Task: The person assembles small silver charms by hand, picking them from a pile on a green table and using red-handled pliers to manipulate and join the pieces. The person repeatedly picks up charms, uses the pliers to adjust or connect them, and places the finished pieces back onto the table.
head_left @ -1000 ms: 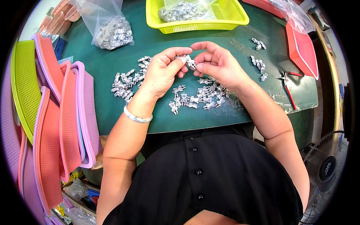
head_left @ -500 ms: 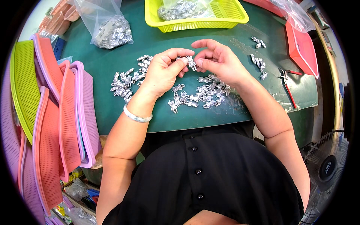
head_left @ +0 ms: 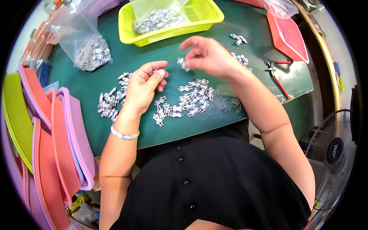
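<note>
Between the thumb and fingers of my right hand [head_left: 209,57] is a small silver bear-shaped charm [head_left: 183,64], blurred by motion above the table. My left hand [head_left: 145,85] is closed in a pinch to the left of it. A bit of silver metal shows at its fingertips, apparently another charm, mostly hidden by the thumb. Below and between the hands lies a loose pile of silver charms [head_left: 191,97] on the green table [head_left: 165,132]. A second charm pile [head_left: 109,102] sits left of my left wrist, partly behind the hand.
A yellow-green basket [head_left: 172,32] holding a bag of metal parts stands at the back, with a clear bag of silver pieces [head_left: 94,53] to its left. Red-handled pliers [head_left: 275,73] and a red tray [head_left: 287,38] are right. Stacked plastic baskets [head_left: 46,153] crowd the left; a fan [head_left: 334,151] stands right.
My hands have moved apart; the right has carried a charm away from the left fingertips. The whole view has shifted, so the table's things appear further left.
</note>
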